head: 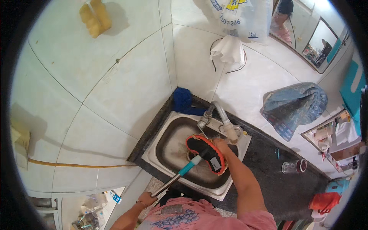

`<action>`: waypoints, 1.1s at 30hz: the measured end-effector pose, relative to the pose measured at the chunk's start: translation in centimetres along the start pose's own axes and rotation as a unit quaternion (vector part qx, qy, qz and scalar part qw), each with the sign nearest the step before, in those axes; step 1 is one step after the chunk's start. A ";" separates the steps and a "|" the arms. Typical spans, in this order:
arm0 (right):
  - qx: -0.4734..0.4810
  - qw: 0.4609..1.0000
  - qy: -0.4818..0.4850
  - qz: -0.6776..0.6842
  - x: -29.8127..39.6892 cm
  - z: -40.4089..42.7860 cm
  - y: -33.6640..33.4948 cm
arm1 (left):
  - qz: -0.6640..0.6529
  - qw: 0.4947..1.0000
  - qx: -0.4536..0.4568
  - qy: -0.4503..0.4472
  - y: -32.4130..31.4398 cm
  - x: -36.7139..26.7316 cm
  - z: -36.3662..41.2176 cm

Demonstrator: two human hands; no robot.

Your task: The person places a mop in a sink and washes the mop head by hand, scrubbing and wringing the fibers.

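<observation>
My left hand (146,199) is closed around the lower end of a metal pole (166,186) with a teal sleeve. The pole runs up to a duster or mop head (205,152), black on its back with a red rim and a pale label, held over a stainless steel sink basin (169,143). Against the far right edge of that head lies my right hand (220,145), below the faucet (212,112); its fingers are partly hidden, and I cannot tell whether they grip the head.
A blue cloth (182,100) lies at the sink's back corner. On the dark counter (264,178) to the right is a glass jar (290,166), with a red cloth (325,202) farther along. A denim-like cloth (296,106) and a mirror (310,37) are on the wall.
</observation>
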State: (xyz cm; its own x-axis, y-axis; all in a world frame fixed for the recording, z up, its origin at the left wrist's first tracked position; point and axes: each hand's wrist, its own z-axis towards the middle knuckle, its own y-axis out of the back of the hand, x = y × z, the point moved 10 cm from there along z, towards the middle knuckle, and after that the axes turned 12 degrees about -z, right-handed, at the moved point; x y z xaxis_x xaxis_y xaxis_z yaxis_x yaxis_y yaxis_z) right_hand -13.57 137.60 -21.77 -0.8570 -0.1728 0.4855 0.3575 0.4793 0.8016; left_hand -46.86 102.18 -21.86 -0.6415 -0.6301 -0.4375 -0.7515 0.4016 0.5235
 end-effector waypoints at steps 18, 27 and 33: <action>0.138 0.605 -0.170 0.765 3.5 -3.6 -6.1 | -0.206 0.933 0.293 -0.046 -7.6 5.0 0.2; -0.026 0.681 -0.205 0.703 2.6 -3.3 -4.7 | -0.197 0.972 0.122 0.029 -2.8 1.5 -2.1; -0.152 0.708 -0.182 0.665 -4.2 -3.5 -7.2 | 0.039 0.995 -0.096 0.000 2.0 -2.0 -5.3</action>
State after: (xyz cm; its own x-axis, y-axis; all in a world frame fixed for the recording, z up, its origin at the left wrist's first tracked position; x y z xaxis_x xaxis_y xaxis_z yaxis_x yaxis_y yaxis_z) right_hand -11.26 131.84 -28.30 0.2944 0.5167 0.8040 0.9541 -0.2071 -0.2162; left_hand -46.26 100.66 -16.08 -0.6964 -0.6024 -0.3901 -0.6562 0.3144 0.6860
